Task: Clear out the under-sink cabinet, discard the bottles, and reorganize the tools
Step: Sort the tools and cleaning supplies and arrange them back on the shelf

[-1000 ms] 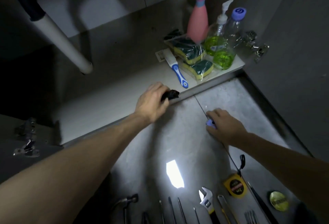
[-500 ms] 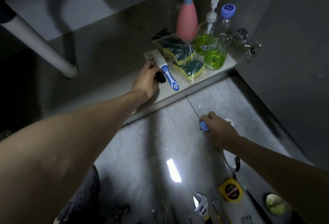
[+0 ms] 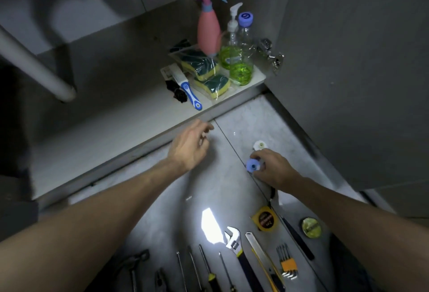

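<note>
**Left hand off the shelf, black item left by the brush**

Left hand (image 3: 189, 146) over the floor near the cabinet shelf (image 3: 111, 126) edge, fingers loosely curled, holding nothing; half a second ago it was on the shelf gripping a small black object (image 3: 177, 93), which now lies just beside the blue-handled brush (image 3: 189, 93). Clear bottle (image 3: 242, 59) cap reads "9"-like mark. Right hand (image 3: 270, 167) on the floor, fingers pinching a blue cap (image 3: 251, 166). Yellow tape measure (image 3: 264, 219) reads "2m".
</note>
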